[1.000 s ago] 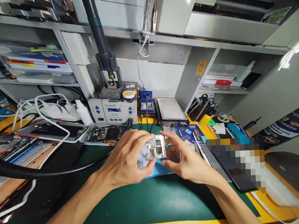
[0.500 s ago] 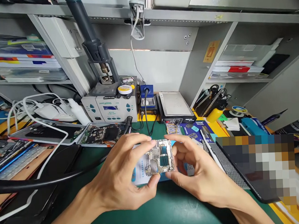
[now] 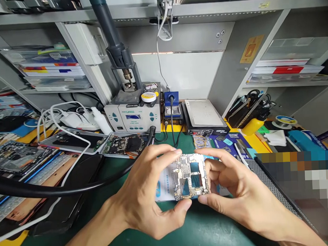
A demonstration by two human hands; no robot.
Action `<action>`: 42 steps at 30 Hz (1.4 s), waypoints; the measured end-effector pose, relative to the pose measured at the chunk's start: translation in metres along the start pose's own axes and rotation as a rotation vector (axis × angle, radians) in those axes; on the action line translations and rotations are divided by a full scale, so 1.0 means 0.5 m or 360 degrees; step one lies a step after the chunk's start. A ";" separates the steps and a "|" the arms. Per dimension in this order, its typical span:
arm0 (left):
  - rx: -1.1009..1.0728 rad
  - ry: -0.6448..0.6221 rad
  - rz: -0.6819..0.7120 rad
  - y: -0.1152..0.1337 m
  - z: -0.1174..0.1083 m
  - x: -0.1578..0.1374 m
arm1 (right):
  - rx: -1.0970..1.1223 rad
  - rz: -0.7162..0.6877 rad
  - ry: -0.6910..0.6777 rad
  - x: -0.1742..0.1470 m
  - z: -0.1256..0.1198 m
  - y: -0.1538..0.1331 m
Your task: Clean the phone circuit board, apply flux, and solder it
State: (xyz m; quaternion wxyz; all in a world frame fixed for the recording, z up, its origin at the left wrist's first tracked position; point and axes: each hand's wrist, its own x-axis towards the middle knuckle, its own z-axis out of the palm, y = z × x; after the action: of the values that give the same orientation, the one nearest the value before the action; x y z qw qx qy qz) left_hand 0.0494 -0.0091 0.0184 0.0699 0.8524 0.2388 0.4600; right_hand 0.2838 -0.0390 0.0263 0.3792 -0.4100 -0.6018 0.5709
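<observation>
Between my two hands, a small phone circuit board (image 3: 185, 169) is held up, its component side facing me and two blue-looking windows showing in it. My left hand (image 3: 149, 192) grips its left part, forefinger on the top edge and thumb at the bottom edge. On the right side, my right hand (image 3: 234, 185) pinches the corners with forefinger above and thumb below. Behind and beneath the board lies a white and blue printed sheet (image 3: 164, 184), partly hidden by the hands, on the green mat (image 3: 206, 230).
A hot-air station (image 3: 132, 117), a soldering iron stand (image 3: 172, 104) and a flat heating plate (image 3: 204, 114) stand at the back. A thick black hose (image 3: 74, 191) crosses the left side, over opened devices (image 3: 123, 144). A perforated grey pad (image 3: 272, 180) lies at right.
The view has turned left, so the surroundings sit further right in the picture. The circuit board looks a little larger and faces me more squarely. Both hands keep hold of it.
</observation>
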 end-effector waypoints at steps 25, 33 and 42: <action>-0.0058 -0.0008 0.0007 -0.002 -0.004 -0.005 | 0.0031 0.0009 -0.0006 0.001 -0.002 0.005; -0.0018 -0.0020 0.0031 -0.003 0.001 -0.003 | 0.0046 -0.0047 0.0005 0.001 0.006 -0.010; -0.0006 -0.0049 0.0008 -0.010 -0.002 -0.007 | -0.0022 -0.0131 -0.0030 -0.004 0.000 -0.013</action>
State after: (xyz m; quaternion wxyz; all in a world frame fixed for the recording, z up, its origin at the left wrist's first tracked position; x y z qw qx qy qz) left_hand 0.0453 -0.0063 0.0146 0.0740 0.8599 0.2346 0.4474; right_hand 0.2840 -0.0412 0.0327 0.3937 -0.3821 -0.6257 0.5545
